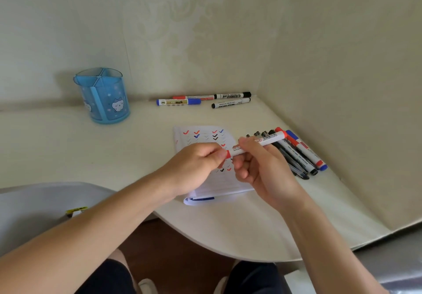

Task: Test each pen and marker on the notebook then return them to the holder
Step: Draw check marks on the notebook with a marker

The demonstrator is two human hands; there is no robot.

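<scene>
Both hands are working above the notebook (205, 137), which is lying open on the cream table (68, 147), its page showing rows of red, blue and black tick marks. The left hand (196, 166) is pinching the red cap (227, 154) of a red marker (270, 139) over the middle of the notebook, with thumb and fingers curled tight on it. The right hand (260, 168) is gripping the marker's white barrel over the notebook's right edge, fingers wrapped round it. The marker is slanting up and away to the right, and its far red end is sticking out past the fingers (whether the cap is fully seated or partly off, I cannot tell).

Just right of the notebook, a pile of pens and markers (299, 154) is lying on the table, black, red and blue ones side by side. Beyond the notebook, along the wall (205, 42), four more are lying flat: a blue marker (178, 101), a second red marker (194, 97) touching it, and two black markers (231, 99) to their right. Well to the left of the notebook and further back, the blue holder (102, 98) is standing upright, with a cartoon cat facing forward.
</scene>
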